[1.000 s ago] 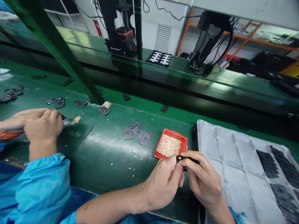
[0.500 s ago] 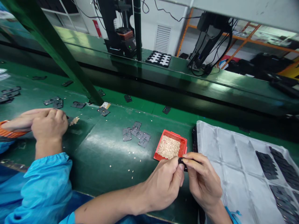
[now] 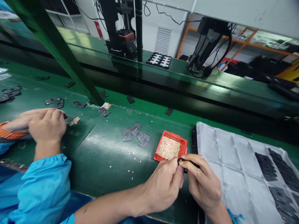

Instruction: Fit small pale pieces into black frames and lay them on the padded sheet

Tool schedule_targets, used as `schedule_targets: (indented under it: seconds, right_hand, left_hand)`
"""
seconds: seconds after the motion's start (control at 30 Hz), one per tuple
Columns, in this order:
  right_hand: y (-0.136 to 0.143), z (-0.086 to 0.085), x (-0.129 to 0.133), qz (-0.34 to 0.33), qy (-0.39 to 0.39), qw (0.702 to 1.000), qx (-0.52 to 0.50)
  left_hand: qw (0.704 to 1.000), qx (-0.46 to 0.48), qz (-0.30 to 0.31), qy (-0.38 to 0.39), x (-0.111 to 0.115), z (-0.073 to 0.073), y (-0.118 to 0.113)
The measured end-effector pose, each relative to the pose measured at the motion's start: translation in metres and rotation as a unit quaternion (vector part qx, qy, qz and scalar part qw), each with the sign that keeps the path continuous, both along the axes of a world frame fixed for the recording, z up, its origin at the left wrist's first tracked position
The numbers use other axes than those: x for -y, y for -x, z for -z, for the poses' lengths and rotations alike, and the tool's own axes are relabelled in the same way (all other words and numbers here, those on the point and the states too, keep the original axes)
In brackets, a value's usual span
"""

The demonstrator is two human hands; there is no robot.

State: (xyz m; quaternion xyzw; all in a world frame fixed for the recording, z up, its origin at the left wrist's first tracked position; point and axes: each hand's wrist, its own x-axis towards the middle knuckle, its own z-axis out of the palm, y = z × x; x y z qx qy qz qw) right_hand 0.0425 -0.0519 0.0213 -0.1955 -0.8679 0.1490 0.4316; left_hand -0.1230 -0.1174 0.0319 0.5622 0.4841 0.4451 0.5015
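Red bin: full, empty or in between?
In between: the red bin holds many small pale pieces, and bare red wall shows beside and above them. I cannot tell how deep they lie.

— Table: finish?
— Smooth, glossy.
— Red bin?
— Shiny, smooth plastic; inside, matt, rough-looking chips.
— Pale tray?
— Smooth plastic, satin sheen.
— Flat dark parts?
— Matt plastic.
— Blue sleeve?
— Crinkled cloth, glossy.

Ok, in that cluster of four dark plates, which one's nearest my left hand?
The lower-right plate, the one toward the red bin; the other three lie farther left in view, farther from your left hand.
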Motion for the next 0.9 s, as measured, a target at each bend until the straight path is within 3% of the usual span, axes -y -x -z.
schedule_targets:
  seconds: [0.2,0.33,0.53,0.67,0.77,0.9]
  right_hand:
    - [-0.002,0.001,0.0,0.008,0.013,1.0,0.006]
    - [-0.004,0.009,-0.001,0.024,0.071,0.997,0.004]
    - [-0.01,0.016,-0.018,0.154,0.131,0.973,-0.114]
    - [-0.017,0.013,-0.027,0.219,0.11,0.969,-0.031]
    - [-0.018,0.017,-0.03,0.192,0.125,0.973,0.024]
    - [-0.01,0.025,-0.028,0.135,0.18,0.974,0.015]
  left_hand:
    - [1.0,0.006,0.008,0.017,-0.001,0.0,0.001]
    - [1.0,0.011,0.0,0.014,-0.004,0.004,0.003]
    - [0.994,-0.073,-0.082,-0.006,-0.023,0.024,0.016]
    - [0.992,-0.064,-0.111,0.009,-0.029,0.031,0.026]
    - [0.993,-0.016,-0.112,0.033,-0.029,0.03,0.028]
    - [0.992,0.009,-0.128,-0.021,-0.035,0.029,0.026]
